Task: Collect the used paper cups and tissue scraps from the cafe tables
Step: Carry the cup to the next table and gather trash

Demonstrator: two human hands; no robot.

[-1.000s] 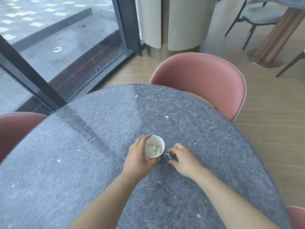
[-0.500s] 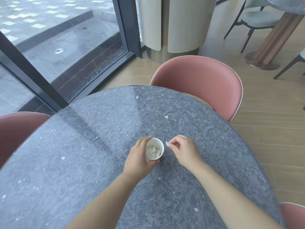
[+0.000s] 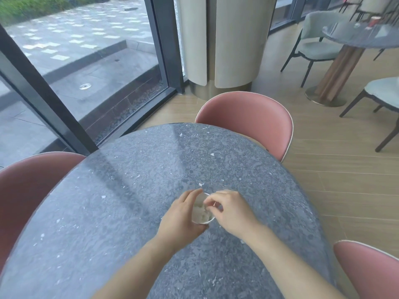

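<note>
A small white paper cup [image 3: 205, 221] stands on the grey speckled round table [image 3: 138, 169], a little right of its middle. My left hand [image 3: 179, 214] grips the cup from its left side. Crumpled white tissue scraps [image 3: 199, 214] lie inside the cup. My right hand [image 3: 231, 210] hovers over the cup's mouth, with thumb and fingertips pinched together just above the tissue. The small scrap between those fingertips is mostly hidden.
Pink chairs stand around the table: one at the far side [image 3: 246, 117], one at the left [image 3: 26, 186], one at the near right [image 3: 371, 268]. Another grey table [image 3: 345, 34] at the back right carries a red cup [image 3: 375, 20], with grey chairs [image 3: 317, 47] beside it.
My right hand lifted a small tissue scrap off the table beside the cup and moved left over the cup's mouth. My left hand kept hold of the cup.
</note>
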